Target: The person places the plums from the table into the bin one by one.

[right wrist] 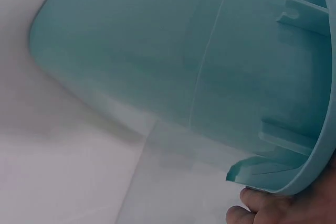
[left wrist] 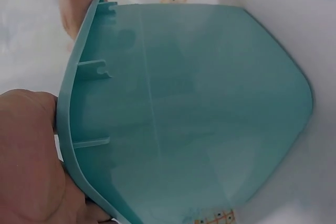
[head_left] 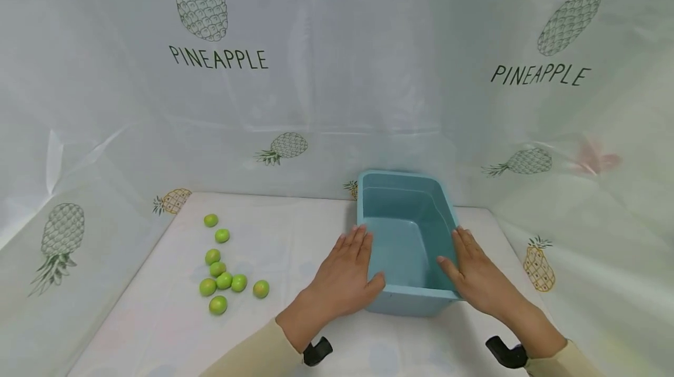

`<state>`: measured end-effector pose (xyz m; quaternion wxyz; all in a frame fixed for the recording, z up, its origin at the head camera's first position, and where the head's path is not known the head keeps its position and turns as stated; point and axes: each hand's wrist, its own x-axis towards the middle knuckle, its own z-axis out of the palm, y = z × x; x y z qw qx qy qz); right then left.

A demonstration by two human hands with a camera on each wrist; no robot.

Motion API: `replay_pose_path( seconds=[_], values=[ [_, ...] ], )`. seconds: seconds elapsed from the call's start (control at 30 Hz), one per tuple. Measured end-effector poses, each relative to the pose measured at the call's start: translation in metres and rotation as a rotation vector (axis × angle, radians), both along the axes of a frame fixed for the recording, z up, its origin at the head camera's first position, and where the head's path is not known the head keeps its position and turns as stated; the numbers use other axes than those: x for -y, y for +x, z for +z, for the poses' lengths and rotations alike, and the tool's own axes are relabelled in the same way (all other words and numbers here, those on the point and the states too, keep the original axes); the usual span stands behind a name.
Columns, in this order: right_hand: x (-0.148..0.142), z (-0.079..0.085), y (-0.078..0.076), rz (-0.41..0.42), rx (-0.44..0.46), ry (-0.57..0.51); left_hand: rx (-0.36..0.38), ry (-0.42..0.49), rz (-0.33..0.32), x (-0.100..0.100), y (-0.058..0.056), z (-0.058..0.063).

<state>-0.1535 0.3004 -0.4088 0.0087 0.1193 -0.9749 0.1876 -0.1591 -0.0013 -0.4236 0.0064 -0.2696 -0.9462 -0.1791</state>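
Tub, blue (head_left: 397,248), one, standing on the white surface (head_left: 302,236), right of nine small green fruits (head_left: 224,281); left hand (head_left: 344,276) and right hand (head_left: 478,277) laid on its opposite side rims, fingers straight, unclenched.

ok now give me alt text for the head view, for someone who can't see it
A person's left hand and right hand touch opposite sides of a blue tub on a white table. Nine green fruits lie scattered to its left, and a pineapple-print sheet hangs behind.
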Motion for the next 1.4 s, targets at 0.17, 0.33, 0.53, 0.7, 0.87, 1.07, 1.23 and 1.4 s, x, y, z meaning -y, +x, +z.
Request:
replay_pose_path(
  seconds=[0.17,0.33,0.53,0.7,0.87,1.07,1.23,1.4],
  values=[
    [0.021,0.000,0.004,0.026,-0.028,0.024,-0.015,0.006,0.022,0.023,0.008,0.000],
    [0.041,0.000,0.007,0.057,-0.037,0.017,-0.029,0.008,0.042,0.046,0.016,0.001],
    [0.060,0.001,0.008,0.097,-0.050,0.031,-0.033,0.000,0.073,0.067,0.026,0.000],
    [0.066,0.005,0.008,0.144,-0.098,0.116,-0.030,-0.009,0.093,0.077,0.031,0.000],
    [0.063,0.010,-0.008,0.190,-0.167,0.203,-0.036,0.002,0.100,0.081,0.033,0.001],
    [0.059,0.009,-0.044,0.212,-0.169,0.174,-0.032,0.001,0.111,0.083,0.034,0.002],
    [0.060,0.008,-0.061,0.191,-0.121,0.152,-0.008,0.000,0.105,0.085,0.033,0.002],
    [0.064,0.008,-0.059,0.181,-0.117,0.161,0.008,-0.005,0.103,0.091,0.036,0.003]
  ],
)
